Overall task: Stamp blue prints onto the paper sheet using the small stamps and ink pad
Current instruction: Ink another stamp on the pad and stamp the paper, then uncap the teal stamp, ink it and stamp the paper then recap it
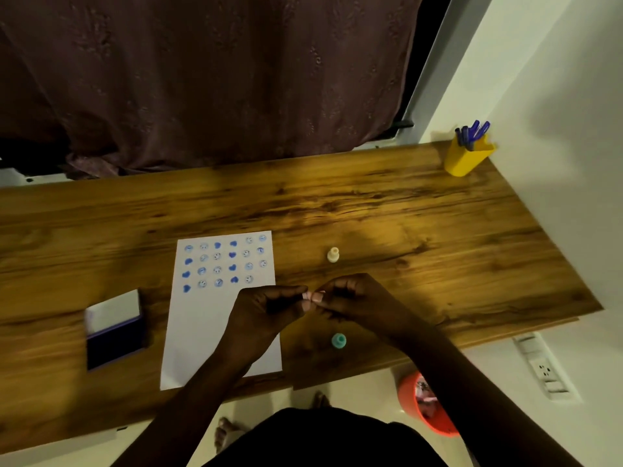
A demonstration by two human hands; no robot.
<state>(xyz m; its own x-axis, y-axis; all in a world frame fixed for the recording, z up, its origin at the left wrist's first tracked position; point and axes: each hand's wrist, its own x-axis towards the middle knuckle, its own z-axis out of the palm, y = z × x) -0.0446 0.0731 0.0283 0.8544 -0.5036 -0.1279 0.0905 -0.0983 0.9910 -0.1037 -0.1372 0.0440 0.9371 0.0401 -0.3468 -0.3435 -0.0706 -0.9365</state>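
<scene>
Wooden worktop (pixel 371 203) carries your half-stamped paper sheet (pixel 202 318). Your left hand (pixel 266 308) and right hand (pixel 354 298) pinch one small pink stamp (pixel 312 298) together, likely uncapping it. Next, press it on the ink pad (pixel 116 342).

hands (pixel 312 299) together beside stamped paper (pixel 219 318)

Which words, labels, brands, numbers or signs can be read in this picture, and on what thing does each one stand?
None can be read.
Paper sheet: only blue hearts and smiley faces, no letters.
Ink pad: its open lid is blurred, no text shows.
Cream stamp and green stamp: no marking shows.
Yellow pen cup: plain.
Wall sockets: no readable label.
</scene>
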